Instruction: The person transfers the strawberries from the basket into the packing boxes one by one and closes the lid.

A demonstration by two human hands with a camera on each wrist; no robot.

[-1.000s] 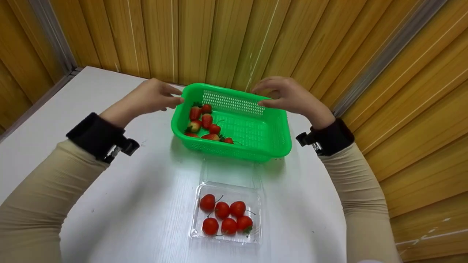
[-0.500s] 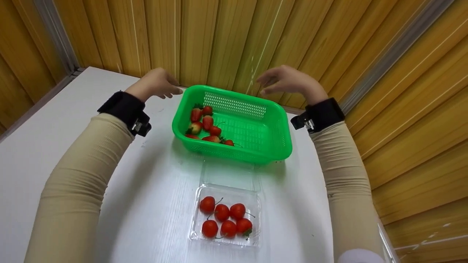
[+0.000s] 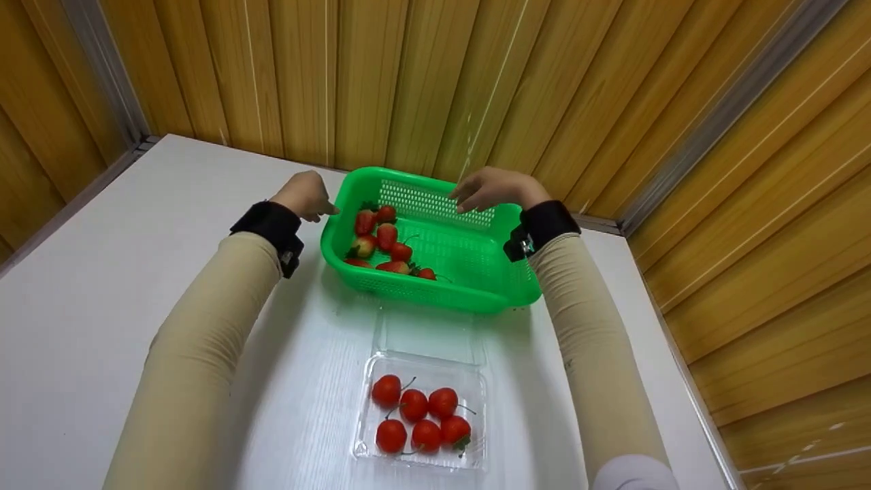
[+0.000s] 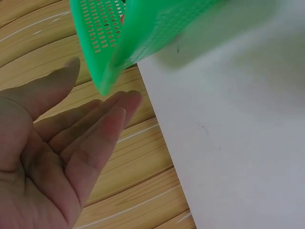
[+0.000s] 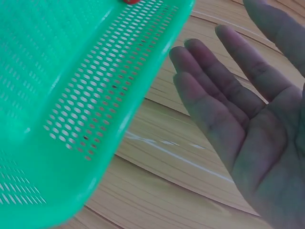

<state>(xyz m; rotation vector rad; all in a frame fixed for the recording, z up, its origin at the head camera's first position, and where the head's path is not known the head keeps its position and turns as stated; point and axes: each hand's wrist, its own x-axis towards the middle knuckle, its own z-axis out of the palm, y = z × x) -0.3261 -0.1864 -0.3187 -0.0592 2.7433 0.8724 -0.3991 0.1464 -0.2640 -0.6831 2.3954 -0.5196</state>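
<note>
A green plastic basket (image 3: 435, 294) with perforated walls stands on the white table. At its left end lie several strawberries (image 3: 386, 236) and a few rounder red fruits with thin stems. My left hand (image 3: 304, 195) is beside the basket's left back corner; in the left wrist view its fingers (image 4: 95, 143) are loosely extended and hold nothing. My right hand (image 3: 495, 188) hovers by the back rim, fingers (image 5: 212, 112) spread and apart from the basket in the right wrist view. Nearer me, a clear plastic box (image 3: 422, 361) holds several red cherries (image 3: 414, 405).
The box's clear lid (image 3: 429, 333) lies folded back toward the basket. Wood-patterned panels (image 3: 422, 82) rise close behind the table and on the right. The white tabletop (image 3: 170, 238) extends to the left.
Both hands rose slightly away from the basket, then came lower again. My right hand has moved left, over the back rim. The fruits keep their places.
</note>
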